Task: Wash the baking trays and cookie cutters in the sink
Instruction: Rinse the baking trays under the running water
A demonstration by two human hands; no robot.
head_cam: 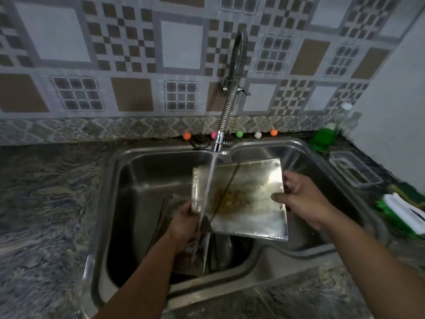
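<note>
A shiny steel baking tray (250,217) with brown residue in its middle is held tilted over the steel double sink (128,171). My left hand (184,224) grips the tray's left edge. My right hand (299,196) grips its right edge, thumb on the inner face. Water runs from the spring-neck faucet (218,141) onto the tray's left part and spills down past my left hand. Another dark tray (165,212) leans in the left basin beneath, partly hidden. No cookie cutters are visible.
A green dish soap bottle (323,137) stands at the sink's back right corner. A clear plastic container (354,171) and a white-handled brush on green scrubbers (402,210) lie on the right counter. Dark marbled counter (46,203) extends left. Coloured balls line the wall behind.
</note>
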